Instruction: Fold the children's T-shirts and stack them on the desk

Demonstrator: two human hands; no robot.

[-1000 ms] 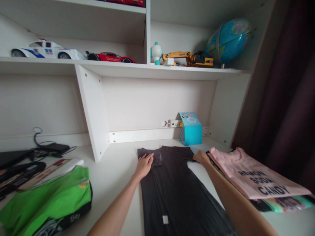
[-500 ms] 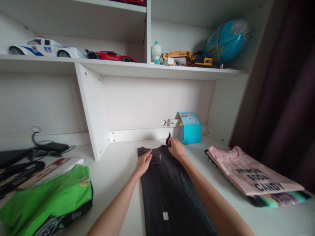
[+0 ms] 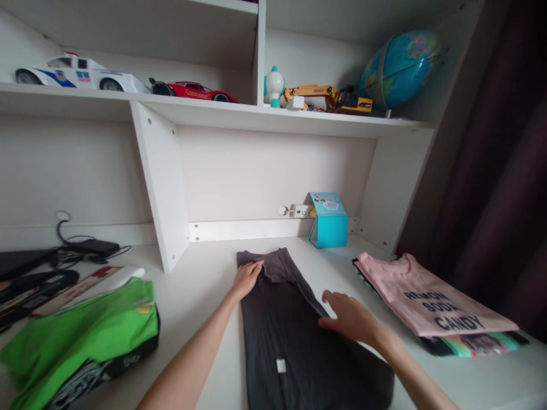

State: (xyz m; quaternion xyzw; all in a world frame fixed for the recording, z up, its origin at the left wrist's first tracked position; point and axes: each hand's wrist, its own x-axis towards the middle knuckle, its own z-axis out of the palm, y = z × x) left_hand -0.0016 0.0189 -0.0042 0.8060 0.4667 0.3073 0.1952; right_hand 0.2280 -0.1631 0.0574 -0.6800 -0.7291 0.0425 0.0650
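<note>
A dark grey garment lies folded into a long strip on the white desk, with a small white tag near its lower part. My left hand rests flat on its upper left corner, fingers together. My right hand lies open on the garment's right edge, fingers spread and pointing left, pressing the folded-over sleeve side down.
A pink shirt printed "SODA CANDY" tops a folded stack at right. A green garment lies at left, beside cables and a dark device. A blue card stand sits at the back. Toy cars and a globe fill the shelf above.
My right hand folded the garment's right sleeve inward at the top, then slid down to the middle of its right edge. My left hand stayed on the upper left corner.
</note>
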